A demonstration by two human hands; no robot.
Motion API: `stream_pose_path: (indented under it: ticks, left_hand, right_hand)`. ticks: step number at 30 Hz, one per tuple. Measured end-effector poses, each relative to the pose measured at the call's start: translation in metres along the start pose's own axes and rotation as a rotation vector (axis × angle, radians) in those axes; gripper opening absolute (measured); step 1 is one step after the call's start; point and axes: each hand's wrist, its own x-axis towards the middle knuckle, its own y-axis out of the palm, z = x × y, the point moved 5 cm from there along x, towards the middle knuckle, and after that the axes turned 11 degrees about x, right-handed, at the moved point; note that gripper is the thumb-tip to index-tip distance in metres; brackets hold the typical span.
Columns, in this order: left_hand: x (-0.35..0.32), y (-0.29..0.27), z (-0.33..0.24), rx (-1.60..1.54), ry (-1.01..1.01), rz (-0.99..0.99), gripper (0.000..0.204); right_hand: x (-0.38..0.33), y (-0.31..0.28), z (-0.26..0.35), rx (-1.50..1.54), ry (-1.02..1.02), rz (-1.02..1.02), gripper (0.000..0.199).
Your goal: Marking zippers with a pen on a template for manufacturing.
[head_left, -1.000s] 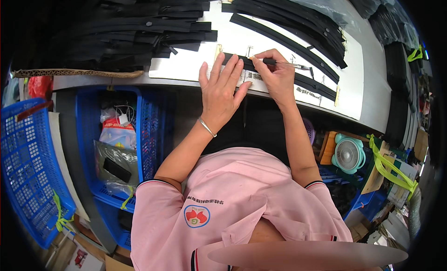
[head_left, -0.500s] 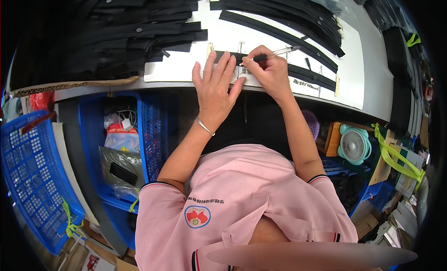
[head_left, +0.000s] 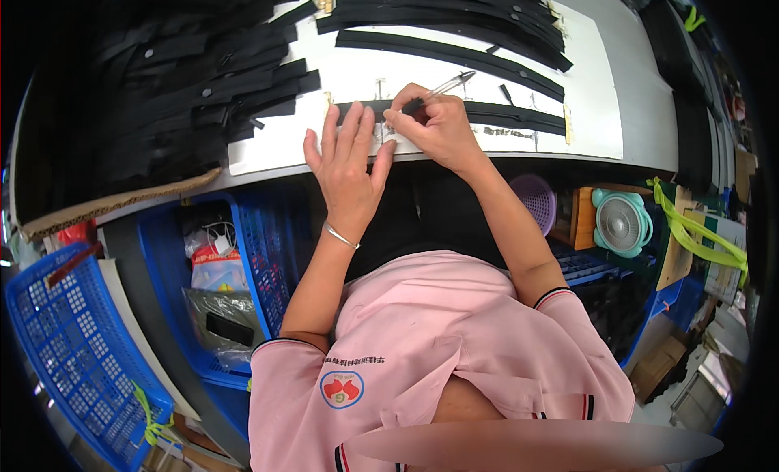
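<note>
— Looking from the big things down: what lies around the hands?

— A white worktop (head_left: 600, 107), a heap of black strips (head_left: 187, 91) left of the hands, then one strip (head_left: 487, 113) running right from under them.

— And the hands themselves?

— Close together. The left hand (head_left: 347, 165) lies flat, fingers spread, on the strip's near end; the right hand (head_left: 434, 125) is closed on a pen (head_left: 442, 87), tip at the strip.

— Any risk?

— If the flat hand eases, I'd judge the strip could slide and the mark go astray.
</note>
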Motion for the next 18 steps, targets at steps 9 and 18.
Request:
stream_pose_path:
  ticks: [9,18]
  left_hand:
    - [-0.001,0.002,0.0,0.023,0.012,0.017,0.053]
    - [-0.002,0.0,0.001,0.015,0.01,0.044,0.055]
  right_hand:
    - [-0.04,-0.091,-0.015,0.066,-0.065,-0.488,0.008]
    - [-0.039,-0.088,-0.015,-0.028,-0.053,-0.484,0.011]
